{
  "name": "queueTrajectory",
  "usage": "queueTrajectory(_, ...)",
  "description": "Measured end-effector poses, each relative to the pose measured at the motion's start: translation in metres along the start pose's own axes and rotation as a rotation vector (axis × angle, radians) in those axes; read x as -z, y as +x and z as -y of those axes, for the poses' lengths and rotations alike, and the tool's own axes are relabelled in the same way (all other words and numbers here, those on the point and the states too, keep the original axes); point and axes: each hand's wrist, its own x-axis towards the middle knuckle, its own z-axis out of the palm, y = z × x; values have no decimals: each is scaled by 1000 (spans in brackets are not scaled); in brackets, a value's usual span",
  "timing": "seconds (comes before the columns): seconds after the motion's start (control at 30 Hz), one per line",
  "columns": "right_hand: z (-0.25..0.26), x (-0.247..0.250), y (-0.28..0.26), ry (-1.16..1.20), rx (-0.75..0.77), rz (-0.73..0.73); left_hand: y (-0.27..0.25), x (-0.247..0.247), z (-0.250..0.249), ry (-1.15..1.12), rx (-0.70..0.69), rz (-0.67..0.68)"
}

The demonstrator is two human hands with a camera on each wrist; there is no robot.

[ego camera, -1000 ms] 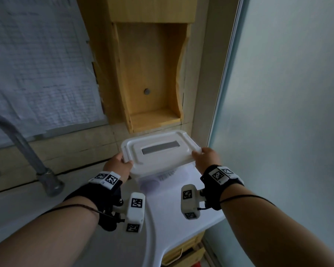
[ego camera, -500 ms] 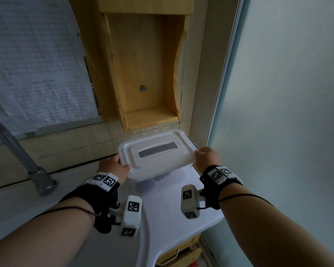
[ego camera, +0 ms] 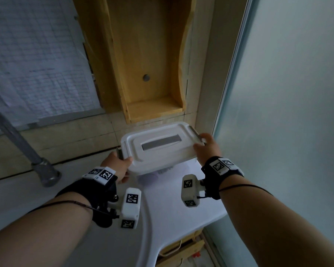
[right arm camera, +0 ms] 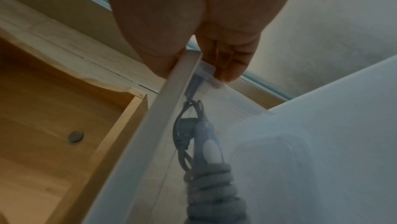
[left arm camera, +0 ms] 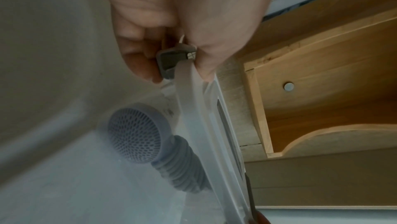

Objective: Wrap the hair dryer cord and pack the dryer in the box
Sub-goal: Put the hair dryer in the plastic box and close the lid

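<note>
1. Head: box [ego camera: 158, 151] on the white counter [ego camera: 181, 214], lid [ego camera: 154, 140] on; left hand [ego camera: 117, 166] and right hand [ego camera: 207, 149] hold its ends.
2. Left wrist: fingers [left arm camera: 137, 52] pinch grey latch [left arm camera: 171, 59]; hair dryer [left arm camera: 139, 132] inside, cord [left arm camera: 180, 165] wrapped.
3. Right wrist: fingers [right arm camera: 227, 58] grip other clip [right arm camera: 205, 69]; judged only latching left.

White box lid [ego camera: 158, 145] with grey strip; grey dryer [left arm camera: 137, 134] — honeycomb grille; yellow wooden shelf [ego camera: 148, 54].

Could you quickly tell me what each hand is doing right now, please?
Left hand: grips the grey latch at the left end of the white plastic box.
Right hand: grips the latch at the box's right end.
</note>
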Motion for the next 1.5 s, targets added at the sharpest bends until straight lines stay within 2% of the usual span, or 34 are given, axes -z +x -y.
queueTrajectory(0.27, -2, -1, -1, -19, 82, -34, -5, 1, 0, 161, -86, -36)
queueTrajectory(0.53, -4, -2, 0, -66, 120, -44, -21, 0, -2, 163, -84, 59)
queueTrajectory(0.77, -5, -2, 1, -83, 132, -34, -14, 1, -4, 101, -34, 55)
queueTrajectory(0.97, -6, -2, 4, -75, 141, -29, -18, 2, -14, 296, -118, 48)
queueTrajectory(1.3, -9, -1, 4, -85, 160, -23, -16, 1, -9, 334, -129, 61)
queueTrajectory(1.5, -4, -7, 7, -194, 183, 33, -7, 11, -9, 403, -106, 74)
